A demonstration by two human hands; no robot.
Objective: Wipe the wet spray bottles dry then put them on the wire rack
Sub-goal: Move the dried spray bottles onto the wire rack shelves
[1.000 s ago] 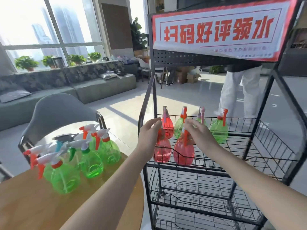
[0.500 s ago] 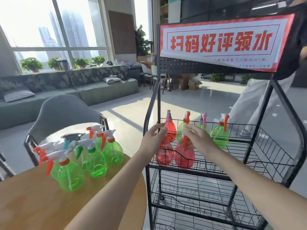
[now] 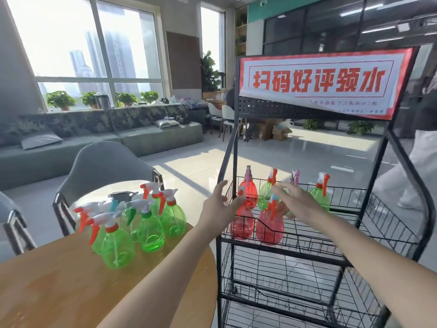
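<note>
bare hands (image 3: 218, 204) spread over rack (image 3: 354, 235)

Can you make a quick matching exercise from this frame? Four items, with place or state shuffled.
Column 1:
1. left hand
2. front red bottles
3. green bottle cluster
4. red-and-white banner

Column 2:
A. on the wooden table
B. top of the rack
C. open, beside the rack's left post
D. front of the wire shelf

Pairs: 1-C, 2-D, 3-A, 4-B
</note>
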